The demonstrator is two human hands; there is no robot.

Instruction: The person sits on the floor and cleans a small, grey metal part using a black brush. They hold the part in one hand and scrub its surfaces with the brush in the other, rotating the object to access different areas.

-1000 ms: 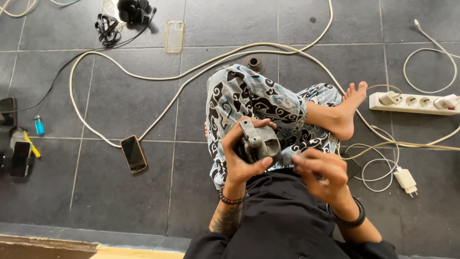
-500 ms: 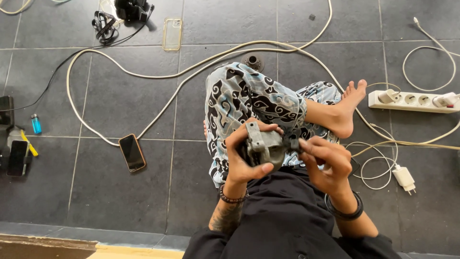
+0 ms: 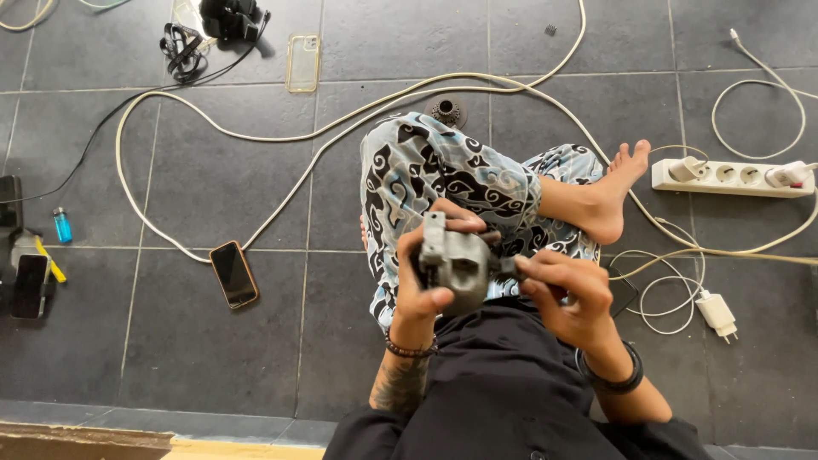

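Grey metal housing [image 3: 456,266]: held over the lap, long axis upright, narrow end pointing away. Left hand [image 3: 423,281] closed around its side; right hand [image 3: 567,294] pinching its right edge. Beyond, on the tiled floor [image 3: 213,153]: smartphone [image 3: 233,273], white cable [image 3: 281,128], power strip [image 3: 733,177].

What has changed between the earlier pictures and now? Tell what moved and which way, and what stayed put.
The right hand, apart from the grey metal part a second ago, has moved leftward up to its side and now touches it with the fingertips. The left hand still grips the part and has turned it slightly. The phone, the white cable and the power strip lie as before.
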